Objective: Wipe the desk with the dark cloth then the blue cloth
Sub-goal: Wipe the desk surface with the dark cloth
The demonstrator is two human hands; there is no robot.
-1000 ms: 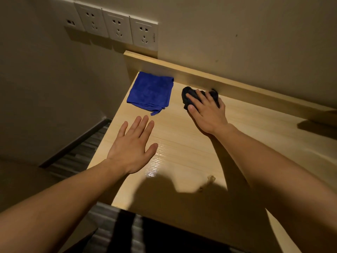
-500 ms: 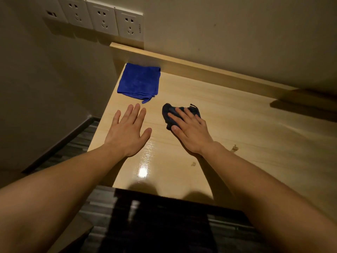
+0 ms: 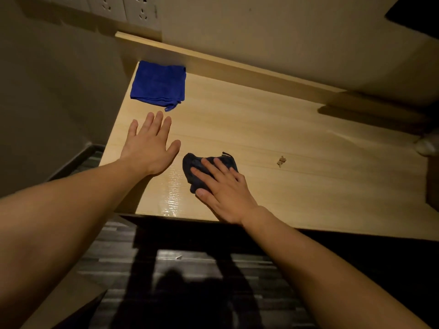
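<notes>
The light wooden desk (image 3: 273, 129) fills the middle of the view. My right hand (image 3: 222, 189) presses flat on the crumpled dark cloth (image 3: 193, 166) near the desk's front edge, fingers spread over it. My left hand (image 3: 149, 144) lies flat and open on the desk just to the left, holding nothing. The folded blue cloth (image 3: 159, 85) rests in the far left corner of the desk, just beyond my left fingertips and apart from them.
A raised wooden ledge (image 3: 237, 67) runs along the desk's back against the wall. Wall sockets (image 3: 133, 8) sit above the left corner. A small brown scrap (image 3: 281, 161) lies on the desk right of the dark cloth. Dark floor lies below the front edge.
My right hand has dragged the dark cloth from the back ledge toward the front edge. The left hand has stayed flat on the desk. The view has tipped downward.
</notes>
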